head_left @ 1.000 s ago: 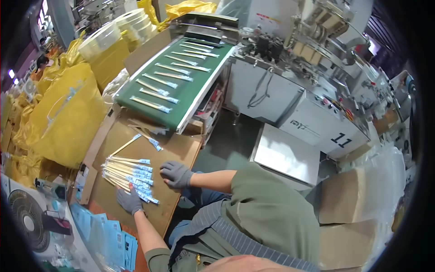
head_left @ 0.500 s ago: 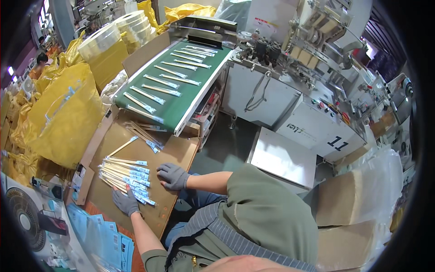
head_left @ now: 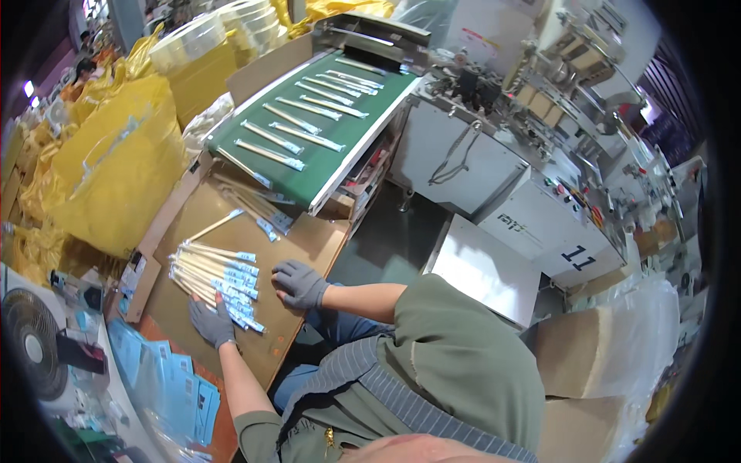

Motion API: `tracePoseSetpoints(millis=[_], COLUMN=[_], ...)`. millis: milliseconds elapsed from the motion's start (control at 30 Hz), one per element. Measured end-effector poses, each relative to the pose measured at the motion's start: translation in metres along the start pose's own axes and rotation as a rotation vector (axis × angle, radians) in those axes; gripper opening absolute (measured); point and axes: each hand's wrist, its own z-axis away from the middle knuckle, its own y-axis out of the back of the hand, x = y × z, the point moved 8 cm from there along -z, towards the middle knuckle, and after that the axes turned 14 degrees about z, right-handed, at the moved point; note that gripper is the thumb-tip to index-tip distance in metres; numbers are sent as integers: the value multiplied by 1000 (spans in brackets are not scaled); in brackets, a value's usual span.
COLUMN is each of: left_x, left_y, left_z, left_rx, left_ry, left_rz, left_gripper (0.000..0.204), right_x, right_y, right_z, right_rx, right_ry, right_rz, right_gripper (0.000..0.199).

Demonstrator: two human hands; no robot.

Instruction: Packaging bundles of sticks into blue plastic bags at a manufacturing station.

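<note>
A fan of wrapped chopsticks (head_left: 208, 270), pale with blue wrapper ends, lies on the brown worktable. My left hand (head_left: 210, 320), in a grey glove with bare fingertips, rests open against the near side of this bundle, thumb and fingers apart. To the right of the blue ends, my right hand (head_left: 299, 284) lies on the tabletop near its edge, fingers loosely extended and holding nothing. A loose wrapped pair (head_left: 212, 227) lies slantwise just beyond the bundle. More wrapped chopsticks (head_left: 264, 208) are heaped below the belt's end.
A green conveyor belt (head_left: 309, 147) carries several spaced wrapped chopsticks toward the table. Yellow bags (head_left: 116, 170) crowd the left. Blue printed plastic sheets (head_left: 170, 386) lie near a fan (head_left: 35, 339). A white machine cabinet (head_left: 540, 224) stands right, with cartons (head_left: 571, 347) below it.
The wrapped chopsticks on the belt have moved nearer, and the heap at its end has shifted. The whole view has tilted slightly. Both hands stay in about the same places on the table.
</note>
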Motion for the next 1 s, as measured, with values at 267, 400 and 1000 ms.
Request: tracePoseSetpoints(millis=[267,400,1000], left_x=[8,23,46], left_y=[0,-1,-8], left_z=[-2,-4,-9], left_rx=[-10,-16,-74], left_ry=[-21,-7,26], left_rz=[25,21,52], left_gripper=[67,67,71], right_x=[4,5,477], right_y=[2,4,208], right_z=[-2,0,-182], right_rx=[-22,-4,-192], right_ry=[-16,-6,-913], right_rz=[-6,-127,650], right_gripper=[30,30,68])
